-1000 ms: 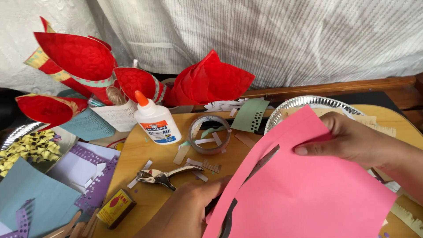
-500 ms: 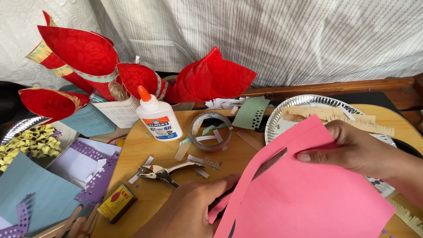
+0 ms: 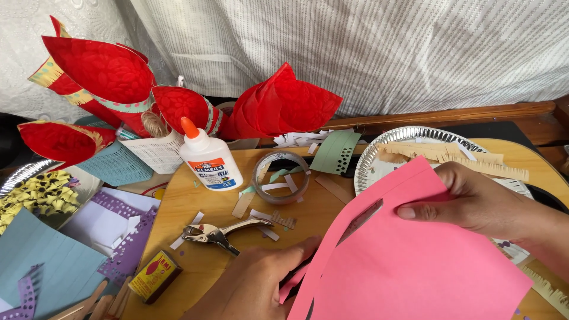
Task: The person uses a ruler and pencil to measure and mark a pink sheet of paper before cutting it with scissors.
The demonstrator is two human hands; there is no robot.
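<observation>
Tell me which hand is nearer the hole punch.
Left. The left hand is just below the hole punch; the right hand holds the pink paper far to its right.

A plain pink sheet of paper (image 3: 409, 261) is seen. Red paper cones (image 3: 106, 71) are stamped with a flower pattern and edged with a green dotted band. A white glue bottle (image 3: 210, 160) is topped with an orange cap. A pale green strip (image 3: 335, 151) is dotted with dark holes. A silver foil plate (image 3: 379, 151) is seen, and purple punched paper (image 3: 127, 249).
</observation>
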